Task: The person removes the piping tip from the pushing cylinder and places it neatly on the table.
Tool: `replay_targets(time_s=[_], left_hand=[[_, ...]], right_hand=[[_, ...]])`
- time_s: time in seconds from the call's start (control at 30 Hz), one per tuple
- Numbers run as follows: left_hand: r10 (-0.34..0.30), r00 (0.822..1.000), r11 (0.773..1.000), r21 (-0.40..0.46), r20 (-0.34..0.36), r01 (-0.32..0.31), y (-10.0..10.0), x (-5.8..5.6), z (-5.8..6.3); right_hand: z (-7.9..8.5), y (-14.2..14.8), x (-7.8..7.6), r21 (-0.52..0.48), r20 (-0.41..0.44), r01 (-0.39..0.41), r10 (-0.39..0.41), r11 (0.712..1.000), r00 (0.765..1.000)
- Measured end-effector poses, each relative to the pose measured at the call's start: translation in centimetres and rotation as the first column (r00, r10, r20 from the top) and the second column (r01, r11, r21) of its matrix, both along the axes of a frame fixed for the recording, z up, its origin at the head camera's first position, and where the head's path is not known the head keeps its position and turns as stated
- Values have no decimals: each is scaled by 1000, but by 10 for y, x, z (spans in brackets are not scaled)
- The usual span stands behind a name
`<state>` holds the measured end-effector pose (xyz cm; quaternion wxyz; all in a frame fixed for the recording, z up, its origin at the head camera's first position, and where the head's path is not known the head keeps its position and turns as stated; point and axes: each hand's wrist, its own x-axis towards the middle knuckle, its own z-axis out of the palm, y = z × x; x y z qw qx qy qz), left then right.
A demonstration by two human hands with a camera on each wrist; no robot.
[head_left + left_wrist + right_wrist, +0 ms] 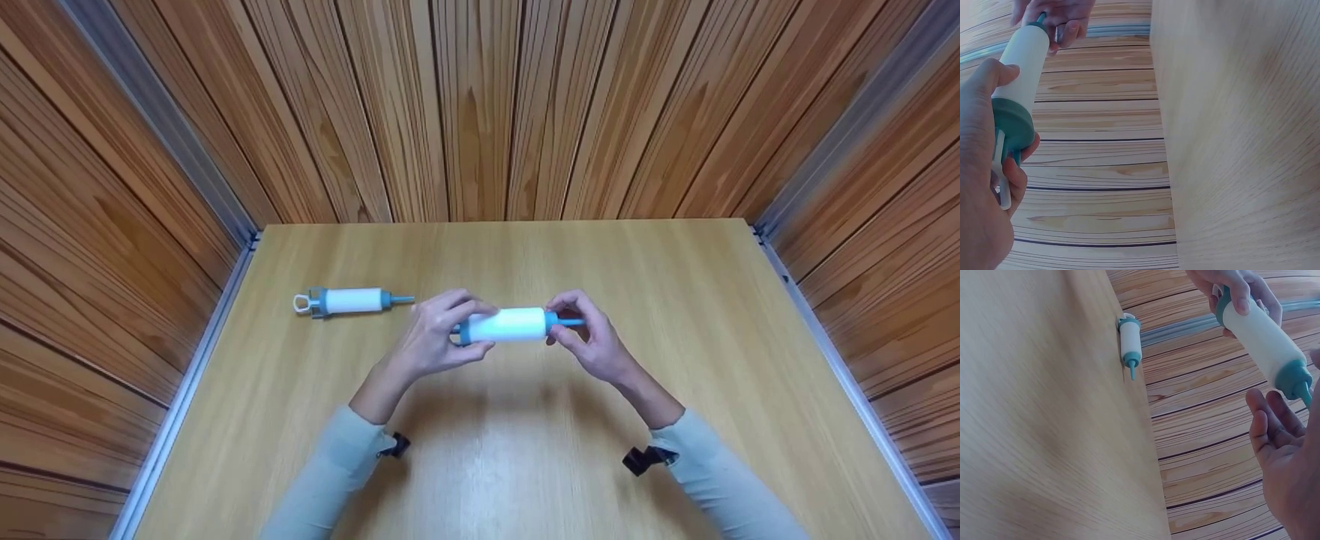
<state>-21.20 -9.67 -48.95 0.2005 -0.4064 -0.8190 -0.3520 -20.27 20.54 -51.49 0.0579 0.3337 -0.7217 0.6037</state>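
The white-barrelled plunger syringe [519,325] is held above the wooden table [480,259], its nozzle [572,322] pointed towards the right side. Its rear part is grasped by the left hand [435,334], with the thumb laid on the barrel and the fingers wrapped about the teal rear collar [1013,119]. The teal front cap [1293,378] is flanked by the thumb and forefinger of the right hand [594,345]; the other fingers are held loosely bent, and whether the cap is actually pinched cannot be told.

The main weight seems to be borne by the left hand, so if that grip were loosened while the front was unsupported, the nozzle end could be dropped and struck on the table. If the cap were turned without the barrel being held firmly, the whole syringe could be spun in the left hand. Sideways force on the thin nozzle could cause it to be bent. The white plunger handle [998,169] lies close to the left fingers and could be nudged by accident. The second syringe [354,301] is laid on the table near the left hand, where it could be knocked if that arm were swung outward.
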Motion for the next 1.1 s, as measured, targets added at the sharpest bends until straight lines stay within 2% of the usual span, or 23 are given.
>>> replay_targets(time_s=[0.17,0.4,0.9,1.1], left_hand=[[11,1000,1000,-10,-14,-11,0,1,0],[32,999,999,-33,-13,-32,0,0,-1],[19,1000,999,-37,-4,-19,0,0,0],[17,1000,999,-35,8,-17,1,0,0]], right_hand=[[0,-2,1,-21,52,28,-27,999,998],[0,-2,2,-39,68,33,-30,999,997],[-3,0,2,-48,-18,-3,2,999,1000],[-2,-1,3,-39,-5,59,-60,997,998]])
